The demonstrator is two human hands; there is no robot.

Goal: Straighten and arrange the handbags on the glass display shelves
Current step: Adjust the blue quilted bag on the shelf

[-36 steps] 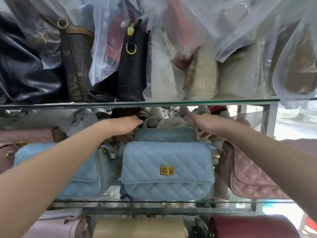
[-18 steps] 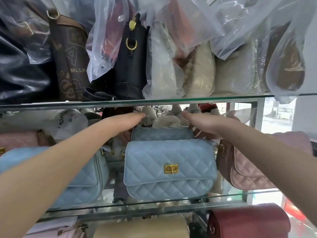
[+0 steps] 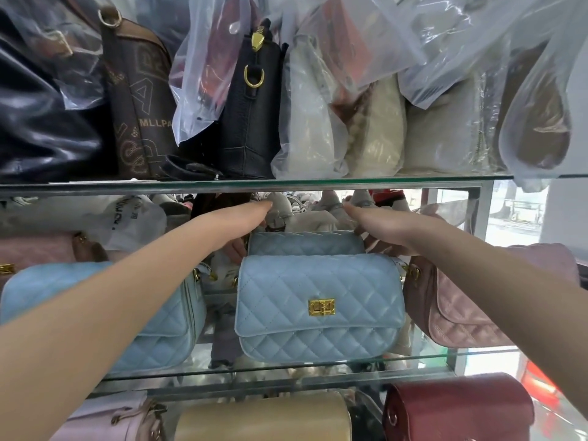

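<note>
Two arms reach in over the middle glass shelf, centre of the frame. Left grip curls round the left end of the rear blue quilted bag; right grip curls round its right end, forefingers stretched ahead. That bag stands upright just behind the front blue quilted bag with the gold clasp. Pink quilted bag sits at right, another blue bag at left, partly under the forearm.
</note>
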